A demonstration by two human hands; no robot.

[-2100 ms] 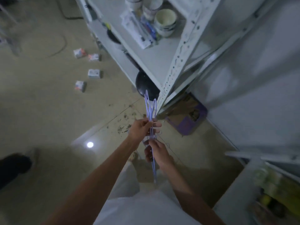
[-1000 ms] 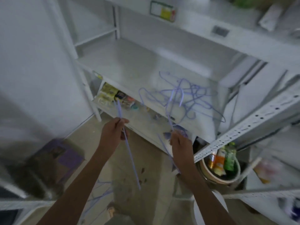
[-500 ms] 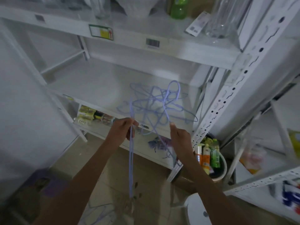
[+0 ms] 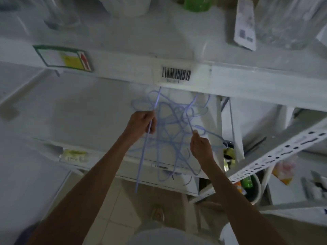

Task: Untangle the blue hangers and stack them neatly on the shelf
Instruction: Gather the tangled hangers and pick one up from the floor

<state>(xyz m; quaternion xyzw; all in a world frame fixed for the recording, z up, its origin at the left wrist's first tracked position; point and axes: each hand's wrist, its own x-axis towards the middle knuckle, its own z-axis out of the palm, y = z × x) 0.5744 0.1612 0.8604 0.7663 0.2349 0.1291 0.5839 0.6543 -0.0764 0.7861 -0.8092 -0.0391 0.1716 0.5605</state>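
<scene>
Blue hangers [image 4: 174, 131] lie knotted on the white shelf [image 4: 85, 110]; the left hand [image 4: 141, 122] grips one freed hanger, the right hand [image 4: 200, 146] pinches another wire (still enmeshed). A hard tug could drag the whole snarl off the edge.

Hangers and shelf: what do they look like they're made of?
The hangers look like thin wire with a smooth pale-blue coating, probably plastic over metal: slim, even rods bent in tight curves. The shelf looks like white-painted sheet metal, matte and flat; the punched upright beside it suggests steel racking.
</scene>
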